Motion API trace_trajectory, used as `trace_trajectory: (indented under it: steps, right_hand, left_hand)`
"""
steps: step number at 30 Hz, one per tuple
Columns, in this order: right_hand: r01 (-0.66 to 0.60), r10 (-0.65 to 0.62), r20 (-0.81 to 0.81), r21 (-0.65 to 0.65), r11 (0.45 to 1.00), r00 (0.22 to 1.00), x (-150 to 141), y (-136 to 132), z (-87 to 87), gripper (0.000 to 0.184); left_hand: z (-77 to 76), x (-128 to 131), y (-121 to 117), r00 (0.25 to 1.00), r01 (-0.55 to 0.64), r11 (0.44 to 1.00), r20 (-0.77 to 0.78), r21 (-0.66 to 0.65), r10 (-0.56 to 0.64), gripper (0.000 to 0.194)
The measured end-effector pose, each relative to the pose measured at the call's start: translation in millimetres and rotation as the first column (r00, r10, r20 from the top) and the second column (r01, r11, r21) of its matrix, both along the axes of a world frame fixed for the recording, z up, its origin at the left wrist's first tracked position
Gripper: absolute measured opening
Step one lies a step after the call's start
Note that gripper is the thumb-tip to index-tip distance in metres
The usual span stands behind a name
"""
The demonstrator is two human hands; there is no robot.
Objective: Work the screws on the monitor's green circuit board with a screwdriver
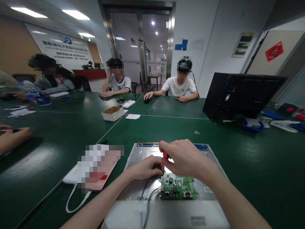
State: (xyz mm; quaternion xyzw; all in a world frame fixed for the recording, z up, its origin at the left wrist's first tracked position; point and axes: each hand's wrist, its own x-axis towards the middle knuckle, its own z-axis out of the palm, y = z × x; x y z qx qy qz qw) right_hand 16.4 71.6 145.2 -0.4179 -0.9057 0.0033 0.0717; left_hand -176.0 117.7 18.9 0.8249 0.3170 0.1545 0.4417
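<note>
In front of me lies a flat metal-backed display panel [133,210] with a green circuit board [177,187] on it. My right hand [188,159] is closed around a screwdriver with an orange and black handle [166,155], held over the board's far left corner. Its shaft and tip are mostly hidden by my fingers. Close against it, my left hand [146,167] has its fingers curled together at that same corner; what they pinch, if anything, is hidden. A grey cable [148,206] runs from beside the board toward me. Along the panel's far edge runs a narrow blue circuit strip [201,147].
Left of the panel, a pink phone [111,162] with a white cable lies on a white object. Farther off are a small open box [113,114] and a black monitor [240,95]. A blue tray [254,125] sits below the monitor. Several people sit around the green table [269,171].
</note>
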Motion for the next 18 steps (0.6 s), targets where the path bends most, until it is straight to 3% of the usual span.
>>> trace_trajectory:
  steps: [18]
  right_hand:
    - [0.039,-0.039,0.004,0.002,0.999,0.999,-2.3,0.9,-1.1,0.009]
  left_hand:
    - [-0.5,-0.4,1.4,1.000,0.016,1.000,0.000,-0.009,-0.017,0.006]
